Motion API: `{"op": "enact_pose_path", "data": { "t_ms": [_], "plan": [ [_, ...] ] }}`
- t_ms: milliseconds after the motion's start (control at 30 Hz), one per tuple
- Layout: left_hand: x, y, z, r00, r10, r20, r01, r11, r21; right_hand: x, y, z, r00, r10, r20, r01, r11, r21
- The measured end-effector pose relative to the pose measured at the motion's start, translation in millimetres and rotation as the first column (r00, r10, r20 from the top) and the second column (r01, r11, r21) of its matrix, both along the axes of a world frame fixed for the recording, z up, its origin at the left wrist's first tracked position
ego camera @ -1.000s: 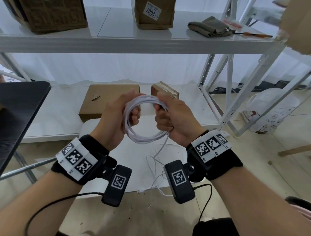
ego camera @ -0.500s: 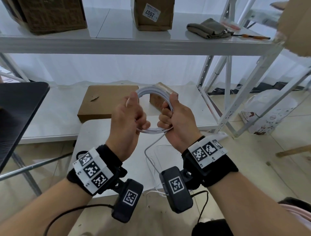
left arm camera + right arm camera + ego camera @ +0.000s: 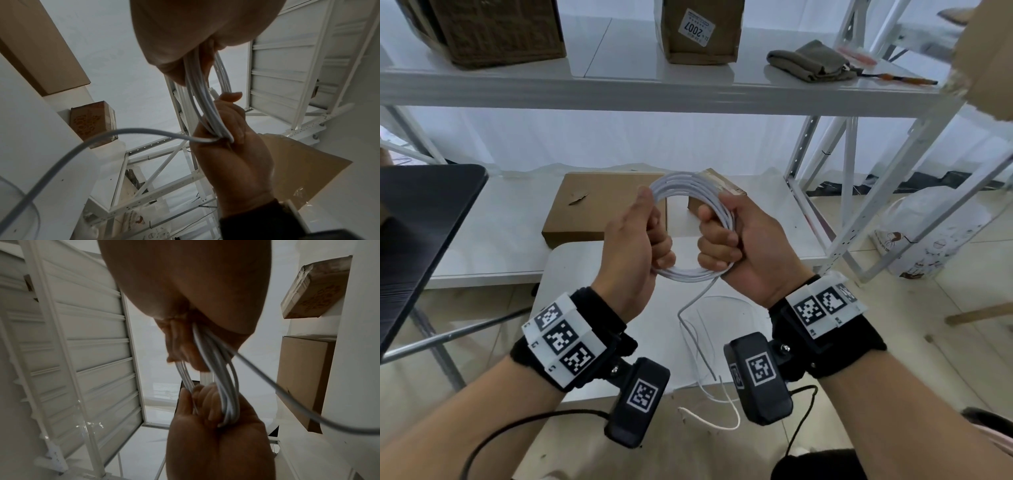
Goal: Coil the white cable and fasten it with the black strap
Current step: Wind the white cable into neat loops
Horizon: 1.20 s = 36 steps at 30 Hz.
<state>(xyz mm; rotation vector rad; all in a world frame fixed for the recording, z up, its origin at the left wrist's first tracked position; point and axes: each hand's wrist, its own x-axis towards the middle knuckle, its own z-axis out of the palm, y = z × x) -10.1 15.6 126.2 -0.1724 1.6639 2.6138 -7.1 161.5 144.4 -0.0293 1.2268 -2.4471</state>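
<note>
The white cable (image 3: 690, 181) is wound into a coil of several loops, held upright in front of me above the table. My left hand (image 3: 654, 236) grips the coil's left side in a fist, thumb on top. On the right side my right hand (image 3: 717, 240) has its fingers curled through the loops. A loose tail (image 3: 690, 308) drops from the coil's bottom to the table and ends near its front edge. The left wrist view shows the loops (image 3: 202, 100) running into my right hand (image 3: 232, 146). From the right wrist, the loops (image 3: 225, 379) run into my left hand (image 3: 216, 431). No black strap is in view.
A small white table (image 3: 585, 274) lies under my hands. Behind it a low white shelf carries a flat cardboard box (image 3: 599, 205) and a small box (image 3: 726, 186). A black tabletop (image 3: 424, 222) is at the left, white racking legs (image 3: 842, 205) and a plastic bag (image 3: 935, 236) at the right.
Both hands have lifted the coil and drawn it tighter. My left hand went from fingers hooked inside the loop to a fist on its side. The hanging tail is shorter.
</note>
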Motion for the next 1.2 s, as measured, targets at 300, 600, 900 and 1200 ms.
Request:
{"op": "enact_pose_path", "data": {
  "t_ms": [300,600,900,1200],
  "plan": [
    [9.2,1.4,-17.7,0.933,-0.359,0.025,0.360,0.924,-0.131,-5.4,6.3,6.9,0.956,-0.292,0.042,0.295,0.952,-0.081],
    [0.1,-12.9,-22.3,0.870,-0.490,-0.061,0.378,0.740,-0.556,-11.4,40.5,13.2,0.903,-0.427,0.054,0.430,0.892,-0.136],
    [-34.2,-46.0,-21.1,0.979,-0.170,-0.110,0.077,0.815,-0.575,-10.6,60.4,20.1,0.923,-0.384,0.031,0.384,0.910,-0.159],
    [-45.2,-69.0,-13.3,0.961,-0.056,-0.270,-0.086,0.868,-0.489,-14.7,77.4,22.1,0.910,-0.414,0.023,0.413,0.897,-0.157]
  ]
}}
